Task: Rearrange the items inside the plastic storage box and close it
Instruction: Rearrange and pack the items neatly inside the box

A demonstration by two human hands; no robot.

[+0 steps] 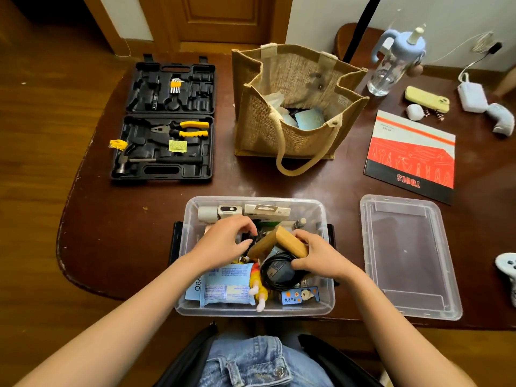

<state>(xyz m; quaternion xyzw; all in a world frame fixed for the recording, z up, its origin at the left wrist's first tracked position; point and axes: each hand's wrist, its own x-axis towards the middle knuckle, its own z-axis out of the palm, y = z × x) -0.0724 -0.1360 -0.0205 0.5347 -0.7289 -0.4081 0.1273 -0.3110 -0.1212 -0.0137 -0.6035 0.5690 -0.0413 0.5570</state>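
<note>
Under the two hands, much of what fills the clear plastic storage box [252, 310] is covered and hard to name. This box stands at the near edge of the dark brown table [134, 219], its clear flat lid [407, 255] lying just beside it on the right. The right hand [317, 256] grips a tan wooden block [287, 241] above a coiled black cable [275, 270]. The left hand [223, 241] reaches in with curled fingers; whether it holds something cannot be seen.

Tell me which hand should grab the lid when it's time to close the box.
Probably the right hand: the lid lies on the table just right of the storage box. It grips a wooden block, so that goes down first.
</note>
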